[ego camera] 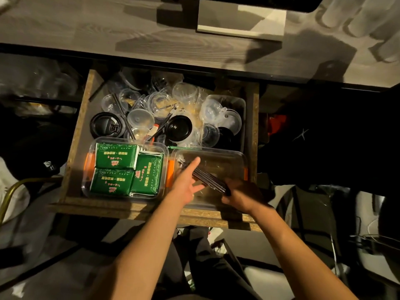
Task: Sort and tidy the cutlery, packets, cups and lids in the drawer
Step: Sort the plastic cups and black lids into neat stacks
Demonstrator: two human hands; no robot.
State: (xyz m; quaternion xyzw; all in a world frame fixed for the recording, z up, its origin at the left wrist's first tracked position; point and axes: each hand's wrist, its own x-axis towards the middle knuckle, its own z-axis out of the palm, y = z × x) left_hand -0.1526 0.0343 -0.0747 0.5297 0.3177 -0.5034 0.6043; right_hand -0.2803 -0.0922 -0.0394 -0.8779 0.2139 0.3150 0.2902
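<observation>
The wooden drawer (74, 148) stands pulled out under the desk. At its front left, a clear tray (127, 197) holds several green packets (115, 155). At the front right sits a second clear tray (227, 156). Over that tray my right hand (240, 194) grips the near end of a bundle of dark chopsticks (205, 176). My left hand (187, 181) is open, fingers straight, resting against the bundle's left side. Behind the trays lie jumbled clear cups and lids (160, 100), black lids (178, 128) and loose chopsticks (123, 114).
A clear bin (237, 102) at the drawer's back right holds more clear cups and lids. The grey wood desk top (86, 29) runs above the drawer, with a white box (240, 20) on it. Dark clutter lies either side.
</observation>
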